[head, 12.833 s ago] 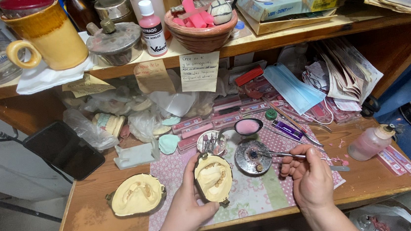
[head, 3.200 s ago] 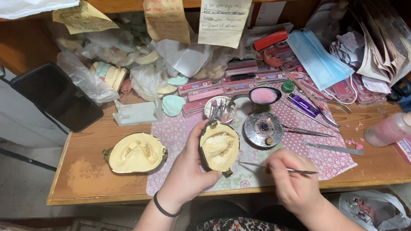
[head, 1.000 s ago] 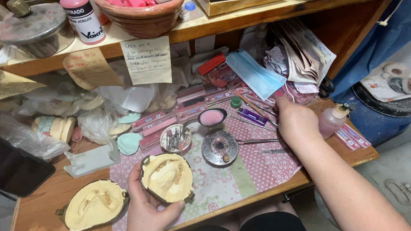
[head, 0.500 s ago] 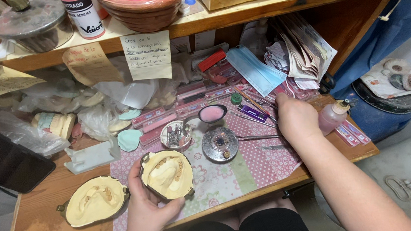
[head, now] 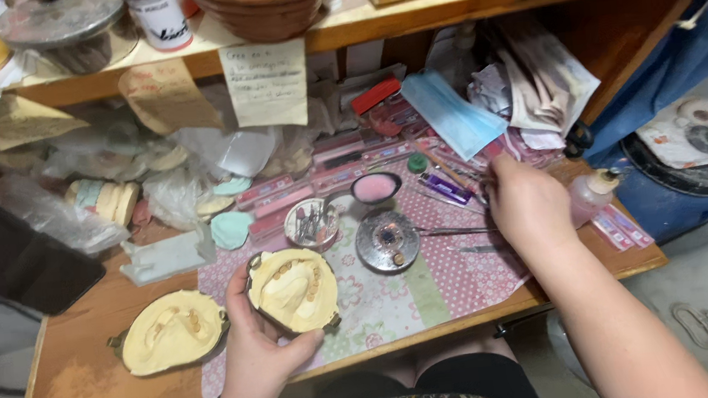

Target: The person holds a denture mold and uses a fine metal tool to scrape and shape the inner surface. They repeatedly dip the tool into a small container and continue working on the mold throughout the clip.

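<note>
Head view: left hand (head: 256,353) grips yellow plaster mould (head: 294,290) w/ curled fingers; right hand (head: 529,205), grasp unclear, reaches far-right among tools (head: 451,231), may knock the bottle (head: 590,195)

Dental mould (head: 171,330) left of round dish (head: 387,240)

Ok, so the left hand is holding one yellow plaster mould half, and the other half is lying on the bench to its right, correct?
Not quite. The head view shows the left hand holding one yellow plaster mould half, but the other half lies on the wooden bench to its left, not its right. To its right are a round metal dish and the right hand.
</note>
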